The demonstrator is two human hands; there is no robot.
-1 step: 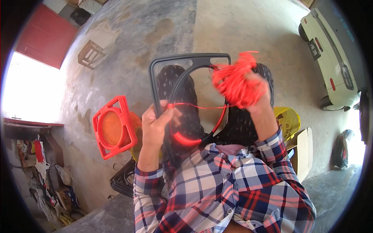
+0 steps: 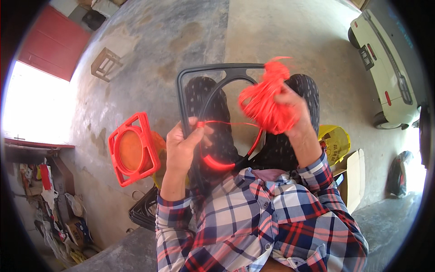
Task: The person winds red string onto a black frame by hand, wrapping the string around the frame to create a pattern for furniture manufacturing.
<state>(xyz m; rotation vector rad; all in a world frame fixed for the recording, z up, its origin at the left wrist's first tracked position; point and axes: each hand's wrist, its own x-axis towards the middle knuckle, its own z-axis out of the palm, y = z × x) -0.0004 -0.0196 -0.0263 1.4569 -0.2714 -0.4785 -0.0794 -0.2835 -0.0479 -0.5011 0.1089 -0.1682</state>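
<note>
Above my lap stands a squarish black plastic frame point(image 2: 213, 68) with a round ring inside it. Red cord point(image 2: 219, 164) covers the lower part of the ring. My left hand point(image 2: 182, 143) is closed on the frame's left side, pinching a few red turns between thumb and fingers. From there a single red strand point(image 2: 231, 123) runs across the ring to a thick bundle of red cord point(image 2: 267, 104). My right hand point(image 2: 297, 109), a little blurred, is closed on that bundle, which hides the frame's upper right corner.
At my left are a red frame with an orange centre point(image 2: 144, 124) and black frames point(image 2: 144, 211). A yellow bag point(image 2: 335, 140) and open carton point(image 2: 355, 181) stand right. Farther off are a wooden stool point(image 2: 105, 63) and a parked white vehicle point(image 2: 385, 68).
My right hand and the cord bundle have shifted left, now covering more of the frame's upper right. The frame has moved very slightly; my left hand keeps its hold.
</note>
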